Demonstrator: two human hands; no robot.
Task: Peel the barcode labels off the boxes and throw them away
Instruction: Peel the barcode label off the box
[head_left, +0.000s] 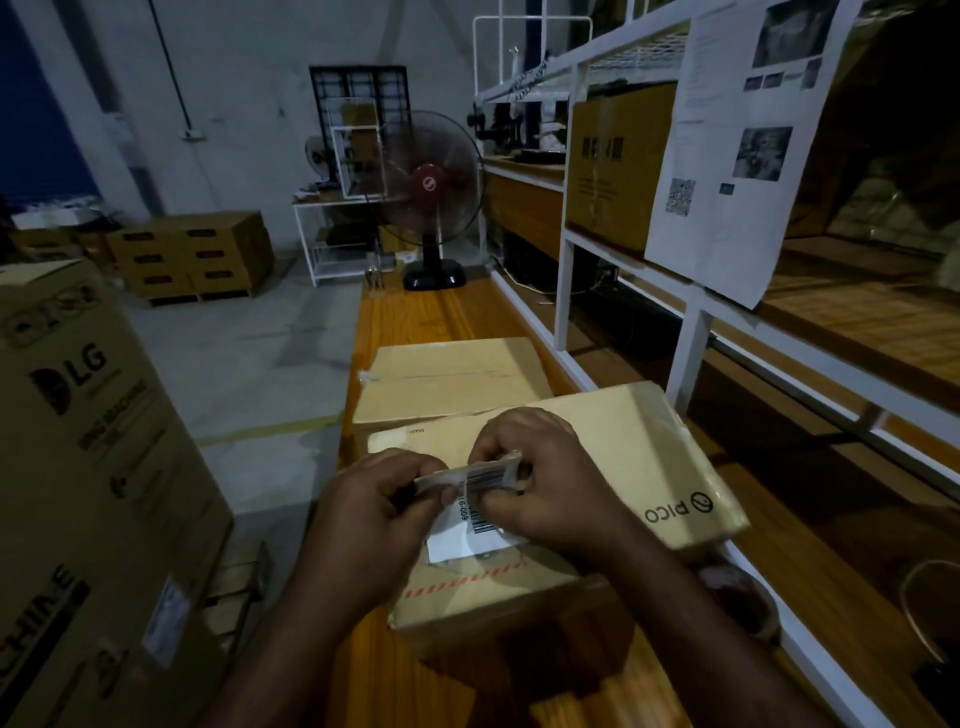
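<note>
A tan PICO box (649, 457) lies tilted on the wooden bench (415, 317) in front of me. A white barcode label (480, 480) is lifted off its top, its lower part (457, 545) still lying against the cardboard. My left hand (384, 512) pinches the label's left end. My right hand (540, 478) pinches its right end, fingers curled over it. A second plain cardboard box (447, 379) lies just behind the first.
A large LG carton (88, 467) stands close on my left. A white metal rack (691, 322) with a box and hanging printed sheets runs along the right. A red fan (431, 187) stands at the bench's far end; stacked cartons (197, 254) sit on the floor beyond.
</note>
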